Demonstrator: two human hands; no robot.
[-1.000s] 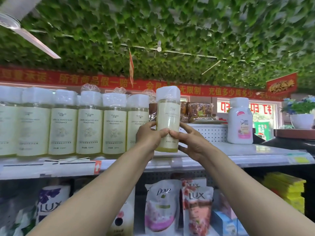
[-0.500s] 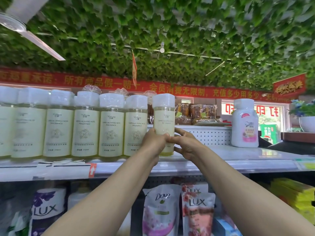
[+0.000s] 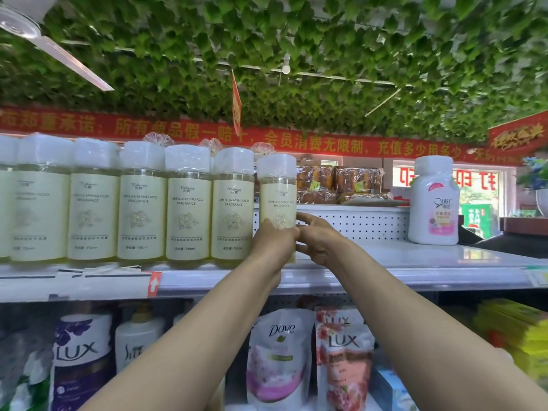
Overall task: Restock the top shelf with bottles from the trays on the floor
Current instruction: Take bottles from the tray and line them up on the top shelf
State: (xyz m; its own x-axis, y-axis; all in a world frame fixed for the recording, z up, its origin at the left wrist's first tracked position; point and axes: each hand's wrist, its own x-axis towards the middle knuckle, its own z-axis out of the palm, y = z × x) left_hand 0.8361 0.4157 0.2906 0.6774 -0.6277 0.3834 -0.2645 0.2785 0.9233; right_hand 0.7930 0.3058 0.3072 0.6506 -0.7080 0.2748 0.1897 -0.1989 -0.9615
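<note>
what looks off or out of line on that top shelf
The bottle held by both hands, left hand and right hand, sits slightly further back than its row, label turned a little right. The torn price strip on the shelf edge looks crumpled. Nothing spilled.

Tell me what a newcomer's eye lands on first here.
First, the two hands meeting at centre: the left hand and right hand grip a pale yellow bottle at the right end of a row of matching bottles on the top shelf. Above hangs a ceiling of green leaves over a red banner.
</note>
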